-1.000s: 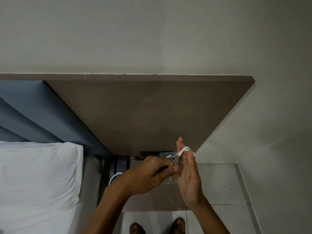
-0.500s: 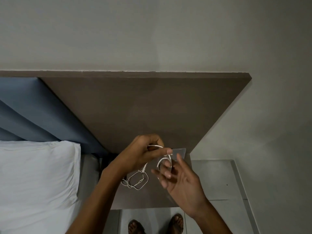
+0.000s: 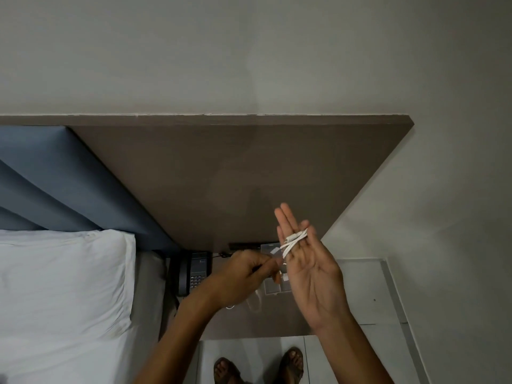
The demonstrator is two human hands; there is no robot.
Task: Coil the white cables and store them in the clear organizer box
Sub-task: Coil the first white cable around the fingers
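My right hand point(image 3: 310, 270) is raised palm up with straight fingers, and a white cable point(image 3: 294, 241) is wound in a few turns around them. My left hand point(image 3: 246, 275) is closed, pinching the loose end of that cable just left of the right palm. The clear organizer box point(image 3: 273, 286) lies on the brown bedside table point(image 3: 266, 320), mostly hidden behind both hands. A further loop of white cable point(image 3: 256, 299) rests on the table under my left wrist.
A dark desk phone point(image 3: 194, 271) sits at the table's back left. A brown headboard panel point(image 3: 235, 176) rises behind the table. The bed with a white pillow point(image 3: 61, 295) is at left. My sandalled feet point(image 3: 257, 367) stand on the tiled floor below.
My right hand has straightened and lifted with more cable turns around its fingers. My left hand has dropped lower and left, drawing the cable end taut.
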